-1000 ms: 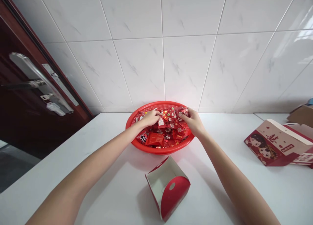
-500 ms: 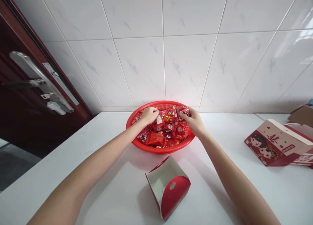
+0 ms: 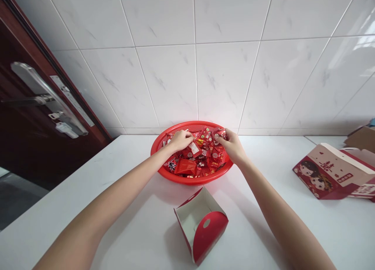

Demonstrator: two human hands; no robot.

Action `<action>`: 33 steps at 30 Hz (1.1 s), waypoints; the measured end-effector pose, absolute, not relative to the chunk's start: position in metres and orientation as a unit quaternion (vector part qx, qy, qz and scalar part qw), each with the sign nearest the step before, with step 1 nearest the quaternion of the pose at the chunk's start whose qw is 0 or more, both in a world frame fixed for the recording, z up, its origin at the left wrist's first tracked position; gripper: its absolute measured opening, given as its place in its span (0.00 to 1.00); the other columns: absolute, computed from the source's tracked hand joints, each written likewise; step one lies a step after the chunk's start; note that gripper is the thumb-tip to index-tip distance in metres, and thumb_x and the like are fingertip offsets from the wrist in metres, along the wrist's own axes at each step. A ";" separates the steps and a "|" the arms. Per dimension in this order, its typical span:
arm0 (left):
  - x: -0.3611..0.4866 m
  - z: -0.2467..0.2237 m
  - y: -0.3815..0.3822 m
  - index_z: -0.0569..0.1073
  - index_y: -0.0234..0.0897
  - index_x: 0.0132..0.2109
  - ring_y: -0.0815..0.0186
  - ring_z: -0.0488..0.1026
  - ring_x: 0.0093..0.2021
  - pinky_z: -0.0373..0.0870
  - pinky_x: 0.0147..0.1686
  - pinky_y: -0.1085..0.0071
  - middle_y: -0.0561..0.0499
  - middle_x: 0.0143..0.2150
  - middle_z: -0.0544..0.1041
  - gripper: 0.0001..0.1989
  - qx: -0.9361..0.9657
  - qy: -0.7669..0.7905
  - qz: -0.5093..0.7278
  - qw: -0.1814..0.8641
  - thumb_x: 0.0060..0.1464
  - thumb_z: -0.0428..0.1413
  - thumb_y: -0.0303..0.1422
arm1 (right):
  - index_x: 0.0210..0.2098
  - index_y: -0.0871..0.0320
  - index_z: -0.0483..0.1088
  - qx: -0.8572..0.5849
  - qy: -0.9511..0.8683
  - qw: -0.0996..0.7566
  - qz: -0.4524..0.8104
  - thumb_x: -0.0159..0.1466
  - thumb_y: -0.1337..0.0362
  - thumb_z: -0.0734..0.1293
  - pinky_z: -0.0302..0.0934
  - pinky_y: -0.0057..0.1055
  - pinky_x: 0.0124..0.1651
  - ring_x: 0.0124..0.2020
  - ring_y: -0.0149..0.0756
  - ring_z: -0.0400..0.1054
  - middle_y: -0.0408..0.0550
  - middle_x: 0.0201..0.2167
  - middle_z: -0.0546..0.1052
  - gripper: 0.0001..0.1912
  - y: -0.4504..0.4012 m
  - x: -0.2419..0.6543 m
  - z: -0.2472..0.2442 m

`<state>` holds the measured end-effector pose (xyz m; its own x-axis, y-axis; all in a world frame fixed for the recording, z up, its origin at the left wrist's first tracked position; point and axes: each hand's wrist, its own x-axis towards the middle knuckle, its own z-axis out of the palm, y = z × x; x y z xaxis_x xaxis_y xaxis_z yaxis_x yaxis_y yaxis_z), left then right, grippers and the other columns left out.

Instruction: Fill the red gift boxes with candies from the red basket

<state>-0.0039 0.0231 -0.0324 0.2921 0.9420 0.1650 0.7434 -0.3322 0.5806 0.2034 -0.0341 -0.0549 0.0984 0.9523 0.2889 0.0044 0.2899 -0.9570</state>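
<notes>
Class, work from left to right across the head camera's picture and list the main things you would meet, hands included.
Door handle → left hand → right hand → printed box. Left out, because they overlap the hands' span: red basket, open box.

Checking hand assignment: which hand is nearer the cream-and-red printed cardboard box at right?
Right. The right hand is left of the box, at the right side of the red perforated plastic basket; the left hand is farther away, over the basket's left half.
</notes>
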 end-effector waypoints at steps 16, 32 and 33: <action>-0.007 -0.040 0.030 0.75 0.36 0.43 0.61 0.75 0.36 0.73 0.40 0.65 0.50 0.33 0.78 0.12 0.796 0.425 0.322 0.286 0.53 0.58 0.37 | 0.35 0.56 0.73 -0.429 -0.550 0.591 0.405 0.53 0.52 0.74 0.69 0.39 0.42 0.36 0.41 0.73 0.46 0.32 0.80 0.16 -0.036 0.205 -0.054; -0.012 -0.009 -0.075 0.75 0.38 0.46 0.59 0.79 0.45 0.75 0.46 0.65 0.50 0.43 0.79 0.22 0.593 0.401 0.560 0.417 0.45 0.68 0.42 | 0.36 0.56 0.75 -0.296 -0.535 0.570 0.548 0.51 0.53 0.80 0.73 0.33 0.41 0.32 0.32 0.72 0.41 0.30 0.77 0.19 -0.074 0.200 -0.008; -0.013 -0.010 -0.080 0.75 0.38 0.47 0.58 0.79 0.45 0.76 0.47 0.64 0.49 0.44 0.80 0.23 0.588 0.393 0.559 0.433 0.45 0.69 0.42 | 0.36 0.56 0.75 -0.297 -0.534 0.572 0.547 0.52 0.53 0.80 0.73 0.34 0.41 0.32 0.32 0.72 0.41 0.30 0.77 0.19 -0.077 0.200 -0.006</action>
<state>-0.0133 -0.0797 -0.0103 0.0670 0.9463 0.3164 -0.0219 -0.3156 0.9486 0.1998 -0.0766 -0.0057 -0.1689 0.9430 0.2869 -0.3090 0.2258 -0.9239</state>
